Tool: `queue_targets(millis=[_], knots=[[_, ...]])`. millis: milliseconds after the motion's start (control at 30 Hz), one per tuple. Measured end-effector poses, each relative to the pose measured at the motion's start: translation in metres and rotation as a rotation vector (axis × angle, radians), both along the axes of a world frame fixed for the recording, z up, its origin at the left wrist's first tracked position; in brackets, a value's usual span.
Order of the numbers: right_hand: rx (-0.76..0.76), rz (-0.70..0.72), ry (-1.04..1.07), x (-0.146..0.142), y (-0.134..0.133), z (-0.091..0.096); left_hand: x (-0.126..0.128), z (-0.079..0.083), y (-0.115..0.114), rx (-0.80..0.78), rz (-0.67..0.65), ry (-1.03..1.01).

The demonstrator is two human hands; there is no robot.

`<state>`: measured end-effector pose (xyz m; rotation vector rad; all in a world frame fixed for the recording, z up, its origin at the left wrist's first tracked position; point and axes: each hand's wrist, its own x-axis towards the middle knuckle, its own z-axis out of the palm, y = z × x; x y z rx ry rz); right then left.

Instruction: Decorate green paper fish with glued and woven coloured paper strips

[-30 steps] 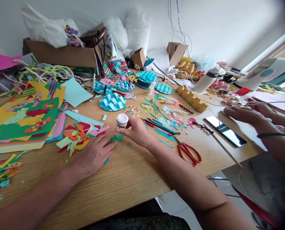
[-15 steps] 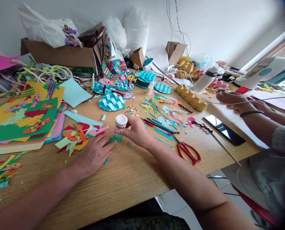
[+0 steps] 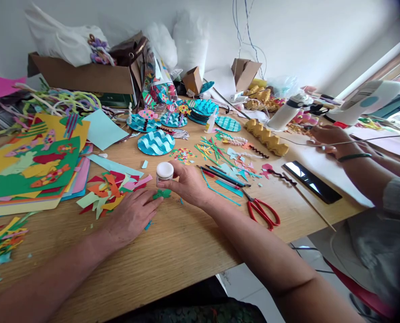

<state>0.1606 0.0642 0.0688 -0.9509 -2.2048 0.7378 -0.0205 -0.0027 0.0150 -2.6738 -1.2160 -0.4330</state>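
Observation:
My right hand [image 3: 189, 181] is closed around a small white-lidded jar [image 3: 164, 170], thumb and fingers on its sides. It is above a green paper cutout [image 3: 162, 194] on the table. My left hand [image 3: 135, 211] lies flat with fingers stretched out, its fingertips at the cutout's left edge. A bit of blue paper [image 3: 148, 225] is beside the left fingers. Left of the hands is a heap of coloured paper scraps [image 3: 114, 188]. Pencils [image 3: 223, 175] and red-handled scissors [image 3: 263, 213] lie to the right of my right hand.
Blue wavy paper discs [image 3: 156, 142] and a glue bottle [image 3: 211, 122] stand farther back. Stacked coloured paper [image 3: 51, 190] is at left. A phone [image 3: 311, 181] and a stick [image 3: 316, 211] lie at right, near another person's hands [image 3: 334, 137].
My right hand has moved the jar slightly left and lower, over the green cutout. My left hand stays nearly still. The other person's hands have shifted a little.

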Motion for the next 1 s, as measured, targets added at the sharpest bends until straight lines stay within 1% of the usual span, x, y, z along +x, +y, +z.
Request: queue_targets(millis=[200,333,567,700,833,1000], knots=[[-0.020,0.023,0.003,-0.0002,0.0008,-0.0024,0.0001,0.0013,-0.0006,-0.010,0.001,0.003],[0.000,0.002,-0.005,-0.0002,0.0007,-0.0024,0.0003,0.0028,-0.0006,-0.006,-0.001,0.004],[-0.023,-0.014,0.053,0.0013,0.0008,-0.0032,-0.0004,0.0014,-0.0003,-0.022,0.017,-0.008],[-0.024,-0.011,0.031,0.0029,0.0001,-0.0029,-0.0007,0.0012,-0.0005,-0.013,0.010,0.006],[-0.021,-0.043,-0.010,0.0054,-0.0006,-0.0016,-0.0005,0.0030,-0.0009,-0.006,0.002,0.016],[-0.004,-0.048,0.011,0.0049,-0.0003,-0.0041,0.0002,0.0055,-0.0008,0.005,0.004,0.019]])
